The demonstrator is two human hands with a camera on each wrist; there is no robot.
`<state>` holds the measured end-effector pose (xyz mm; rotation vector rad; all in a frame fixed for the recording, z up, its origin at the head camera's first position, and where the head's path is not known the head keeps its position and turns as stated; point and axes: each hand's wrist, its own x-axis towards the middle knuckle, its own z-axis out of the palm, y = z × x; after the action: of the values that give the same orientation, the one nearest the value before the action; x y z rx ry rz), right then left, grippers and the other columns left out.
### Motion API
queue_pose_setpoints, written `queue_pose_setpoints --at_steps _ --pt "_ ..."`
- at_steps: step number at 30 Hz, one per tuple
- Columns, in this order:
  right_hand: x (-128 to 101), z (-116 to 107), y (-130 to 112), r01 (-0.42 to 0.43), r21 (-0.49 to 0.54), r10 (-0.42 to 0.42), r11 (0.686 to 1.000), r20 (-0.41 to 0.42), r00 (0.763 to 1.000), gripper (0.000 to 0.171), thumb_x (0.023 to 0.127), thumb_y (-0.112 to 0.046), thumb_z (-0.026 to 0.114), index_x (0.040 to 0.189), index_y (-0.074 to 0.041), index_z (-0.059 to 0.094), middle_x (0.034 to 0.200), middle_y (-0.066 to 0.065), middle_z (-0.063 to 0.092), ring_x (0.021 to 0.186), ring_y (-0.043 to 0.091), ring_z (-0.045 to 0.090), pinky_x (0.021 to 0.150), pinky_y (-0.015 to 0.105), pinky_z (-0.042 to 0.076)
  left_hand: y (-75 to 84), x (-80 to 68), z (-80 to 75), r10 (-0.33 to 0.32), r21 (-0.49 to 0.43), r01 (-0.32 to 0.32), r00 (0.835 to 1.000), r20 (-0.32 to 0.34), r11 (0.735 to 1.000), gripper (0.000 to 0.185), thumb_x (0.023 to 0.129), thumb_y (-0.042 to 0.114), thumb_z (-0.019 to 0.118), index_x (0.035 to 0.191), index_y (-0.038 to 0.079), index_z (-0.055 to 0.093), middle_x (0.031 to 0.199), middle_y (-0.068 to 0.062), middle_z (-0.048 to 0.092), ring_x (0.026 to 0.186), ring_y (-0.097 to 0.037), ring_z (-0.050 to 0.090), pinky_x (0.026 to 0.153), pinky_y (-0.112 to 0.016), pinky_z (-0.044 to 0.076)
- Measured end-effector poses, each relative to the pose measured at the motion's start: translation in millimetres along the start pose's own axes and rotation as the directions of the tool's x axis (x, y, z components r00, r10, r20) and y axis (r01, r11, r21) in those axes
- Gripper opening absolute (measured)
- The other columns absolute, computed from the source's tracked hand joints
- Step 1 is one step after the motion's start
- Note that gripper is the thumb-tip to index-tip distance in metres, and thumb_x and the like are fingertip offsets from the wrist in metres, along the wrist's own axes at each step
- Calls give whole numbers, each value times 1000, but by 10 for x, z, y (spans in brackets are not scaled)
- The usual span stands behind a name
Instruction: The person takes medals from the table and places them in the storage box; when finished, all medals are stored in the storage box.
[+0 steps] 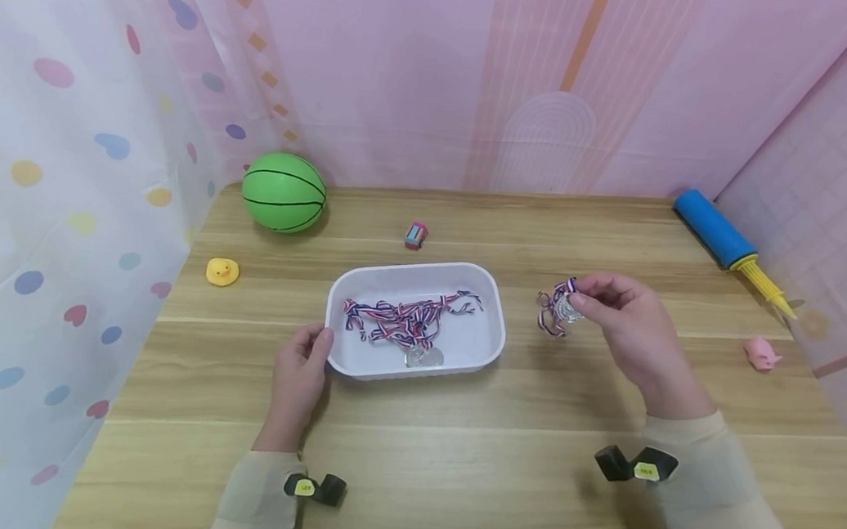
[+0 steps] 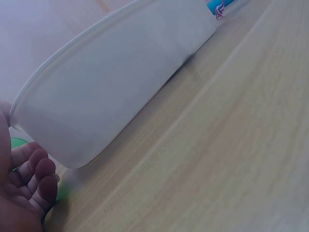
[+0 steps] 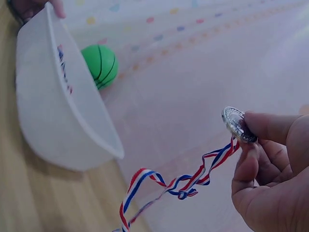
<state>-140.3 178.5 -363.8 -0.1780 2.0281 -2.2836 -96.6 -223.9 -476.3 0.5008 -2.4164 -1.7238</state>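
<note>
A white plastic tub (image 1: pixel 346 357) stands on the table, holding tangled red, white and blue ribbons (image 1: pixel 397 320) and silver medals (image 1: pixel 432 357). My left hand (image 1: pixel 301 371) grips its left end, thumb on the rim and fingers outside, as the left wrist view also shows. To the right of the tub, my right hand (image 1: pixel 628 332) pinches a silver medal (image 3: pixel 237 124) between thumb and fingers. From this medal a striped ribbon (image 3: pixel 193 179) dangles, knotted and twisted, with its lower end out of the right wrist view.
Behind the tub are a green ball (image 1: pixel 284 193) and a small pink and blue block-like item (image 1: pixel 416 235). A yellow toy duck (image 1: pixel 222 272) sits at the left. Far right lie a blue and yellow hand pump (image 1: pixel 720 236) and a pink toy pig (image 1: pixel 761 354). Patterned curtains (image 1: pixel 407 75) border the wooden table.
</note>
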Motion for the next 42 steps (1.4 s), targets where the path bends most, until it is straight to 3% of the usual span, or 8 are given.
queue_pose_setpoints --at_steps 10,19,30,36,42 --pt "15 240 -298 9 18 -9 1000 29 1000 7 85 -1 71 91 -3 70 90 3 67 83 15 59 70 19 50 6 -6 -4 2 -1 -2 1000 9 1000 50 98 46 50 122 3 59 117 -12 62 105 -19 55 95 -34 46" --pt "44 426 -488 72 41 -75 997 86 993 9 85 4 69 90 -3 70 88 4 69 80 16 60 69 21 50 14 -6 -5 -21 -6 21 1000 23 1000 51 98 46 49 124 3 58 118 -13 61 107 -21 54 96 -36 46" --pt "139 651 -752 176 -20 -172 984 126 977 11 83 3 71 93 -2 70 89 6 69 78 18 57 64 21 46 -3 15 -1 -20 -3 20 1000 16 1000 51 97 47 49 123 4 58 118 -12 61 108 -20 54 97 -38 46" --pt "213 770 -818 183 -43 -176 982 133 975 14 83 -2 74 95 0 69 91 9 67 79 20 55 64 21 45 -7 24 -5 -9 -2 9 1000 11 1000 50 98 46 49 122 3 59 116 -12 61 106 -20 54 96 -37 46" --pt "297 876 -897 211 31 -213 977 139 967 9 83 1 72 92 0 70 88 9 66 77 19 55 64 21 45 -5 21 -5 -15 0 15 1000 19 1000 50 98 47 49 121 4 59 116 -12 62 104 -19 55 93 -32 47"
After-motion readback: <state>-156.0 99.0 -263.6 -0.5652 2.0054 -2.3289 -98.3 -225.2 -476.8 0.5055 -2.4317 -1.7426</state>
